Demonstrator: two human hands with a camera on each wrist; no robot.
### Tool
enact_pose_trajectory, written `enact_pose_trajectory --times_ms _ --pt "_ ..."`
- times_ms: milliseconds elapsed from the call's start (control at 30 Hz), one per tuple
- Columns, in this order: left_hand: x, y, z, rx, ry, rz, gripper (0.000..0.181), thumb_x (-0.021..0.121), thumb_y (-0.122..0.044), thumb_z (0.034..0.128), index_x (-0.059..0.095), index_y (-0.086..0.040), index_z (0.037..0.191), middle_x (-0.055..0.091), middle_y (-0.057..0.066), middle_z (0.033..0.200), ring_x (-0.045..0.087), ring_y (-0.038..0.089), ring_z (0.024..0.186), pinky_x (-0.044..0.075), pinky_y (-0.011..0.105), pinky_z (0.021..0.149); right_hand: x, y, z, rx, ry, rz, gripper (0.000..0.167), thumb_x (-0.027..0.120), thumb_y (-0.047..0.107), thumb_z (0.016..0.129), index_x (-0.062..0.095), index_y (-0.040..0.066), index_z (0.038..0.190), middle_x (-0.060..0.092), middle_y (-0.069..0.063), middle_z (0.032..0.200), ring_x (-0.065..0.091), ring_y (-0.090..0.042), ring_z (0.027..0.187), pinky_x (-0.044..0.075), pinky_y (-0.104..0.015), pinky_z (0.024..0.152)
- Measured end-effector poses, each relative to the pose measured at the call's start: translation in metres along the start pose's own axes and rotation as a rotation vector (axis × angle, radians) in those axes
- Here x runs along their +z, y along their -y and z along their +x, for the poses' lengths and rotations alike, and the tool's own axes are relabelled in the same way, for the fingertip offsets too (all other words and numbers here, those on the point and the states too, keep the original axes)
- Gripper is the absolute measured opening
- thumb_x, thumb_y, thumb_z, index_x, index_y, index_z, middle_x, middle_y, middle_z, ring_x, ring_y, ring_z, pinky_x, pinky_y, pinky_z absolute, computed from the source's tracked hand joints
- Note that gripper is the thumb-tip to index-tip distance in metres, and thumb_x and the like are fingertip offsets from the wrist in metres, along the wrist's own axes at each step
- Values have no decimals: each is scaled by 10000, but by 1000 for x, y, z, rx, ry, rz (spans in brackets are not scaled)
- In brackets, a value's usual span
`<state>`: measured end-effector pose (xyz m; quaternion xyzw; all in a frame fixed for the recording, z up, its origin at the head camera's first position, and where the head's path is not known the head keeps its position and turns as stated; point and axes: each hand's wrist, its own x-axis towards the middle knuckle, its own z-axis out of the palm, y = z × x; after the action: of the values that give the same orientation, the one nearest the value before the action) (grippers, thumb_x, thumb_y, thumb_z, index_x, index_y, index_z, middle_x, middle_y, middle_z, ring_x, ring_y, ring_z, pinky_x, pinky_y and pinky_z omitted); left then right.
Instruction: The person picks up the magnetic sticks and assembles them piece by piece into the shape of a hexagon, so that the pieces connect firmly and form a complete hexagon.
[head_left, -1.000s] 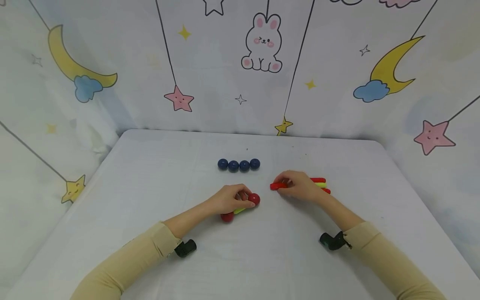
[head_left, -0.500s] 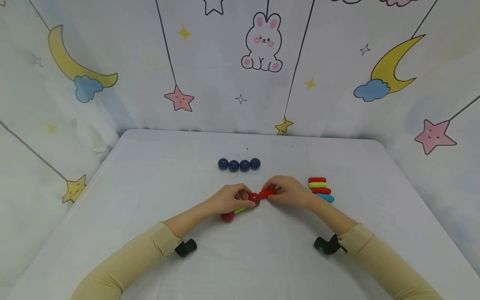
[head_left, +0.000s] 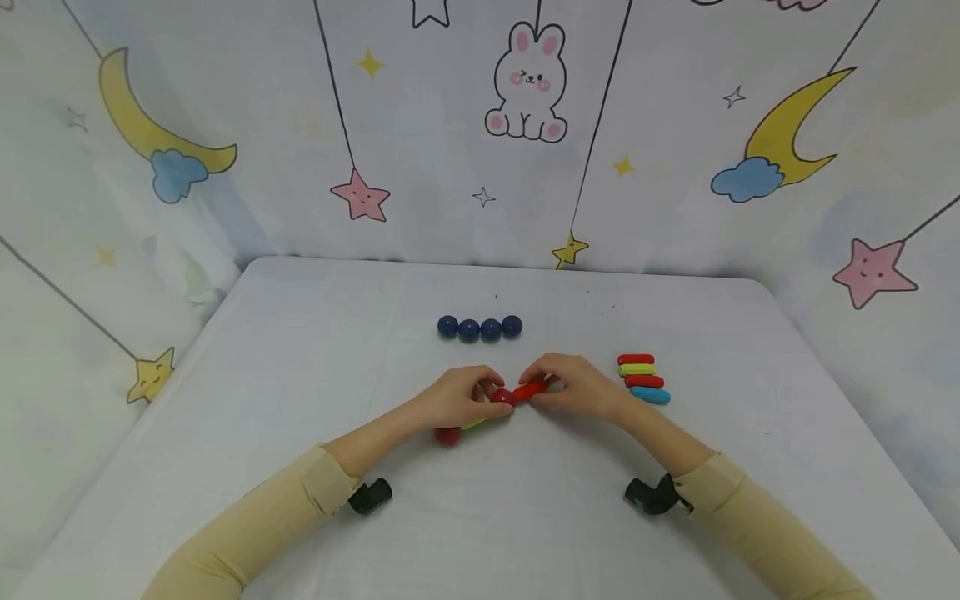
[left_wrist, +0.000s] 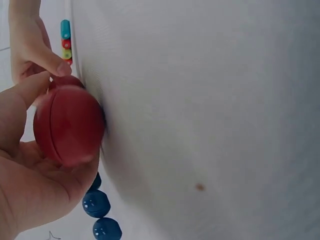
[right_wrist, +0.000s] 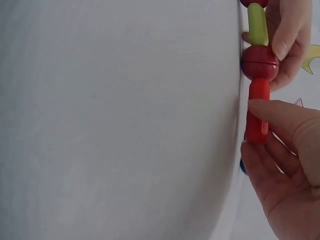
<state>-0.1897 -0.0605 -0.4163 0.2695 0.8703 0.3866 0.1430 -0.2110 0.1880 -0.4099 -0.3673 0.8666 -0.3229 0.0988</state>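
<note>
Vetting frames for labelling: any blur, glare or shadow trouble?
Head: soft shadows on the white tabletop below both tan-sleeved arms; left wrist: nearest glossy red ball slightly blurred, highlights dotting the dark-blue balls; right wrist: bright-red rounded rod fairly sharp, tabletop dim toward the picture's left edge.

White table before a pale backdrop with 2 yellow moons and 1 cartoon rabbit.

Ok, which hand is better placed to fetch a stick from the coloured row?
Probably the right hand: it is nearer the row of sticks, though it would first have to release the red stick it pinches. The left hand is farther off, holding a red ball.
</note>
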Motion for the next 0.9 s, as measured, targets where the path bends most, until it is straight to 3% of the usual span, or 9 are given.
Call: enact_pose_trajectory --times_ms 100,267,433,567,733,900 --pt "1 -2 2 24 -32 47 406 719 -354 884 640 -75 1168 636 -36 938 574 97 808 481 263 746 2 1 1 -4 3 32 295 745 93 861 657 100 1143 662 14 1069 612 -141 961 526 -326 871" --pt "5 -8 3 2 -64 144 310 717 -371 880 690 -114 1050 638 -63 875 561 89 749 471 255 663 6 1 4 -1 18 77 284 743 96 866 662 100 1139 662 18 1067 609 -145 975 522 -330 885" --pt "6 -10 2 2 -86 170 224 719 -333 884 713 -128 974 623 -72 831 529 101 735 445 264 635 7 0 7 21 -1 99 242 726 141 890 670 106 1123 662 26 1047 606 -147 975 524 -325 876" --pt "5 -10 2 -10 -84 168 217 720 -329 884 711 -132 975 619 -73 826 529 106 738 443 268 651 4 -4 15 124 -120 111 209 676 162 929 668 89 1124 664 -9 1061 605 -177 974 528 -350 871" --pt "5 -10 2 -33 -74 180 236 716 -340 886 710 -137 1005 620 -68 847 535 111 750 451 271 670 0 -10 33 328 -294 145 316 646 193 944 593 93 1239 597 -71 1224 577 -231 1069 523 -395 864" --pt "5 -11 2 -41 -74 184 235 713 -338 887 708 -140 1012 624 -66 852 538 113 757 452 275 684 -3 -15 53 378 -314 133 463 677 187 917 520 88 1342 507 -134 1338 545 -292 1146 500 -434 903"
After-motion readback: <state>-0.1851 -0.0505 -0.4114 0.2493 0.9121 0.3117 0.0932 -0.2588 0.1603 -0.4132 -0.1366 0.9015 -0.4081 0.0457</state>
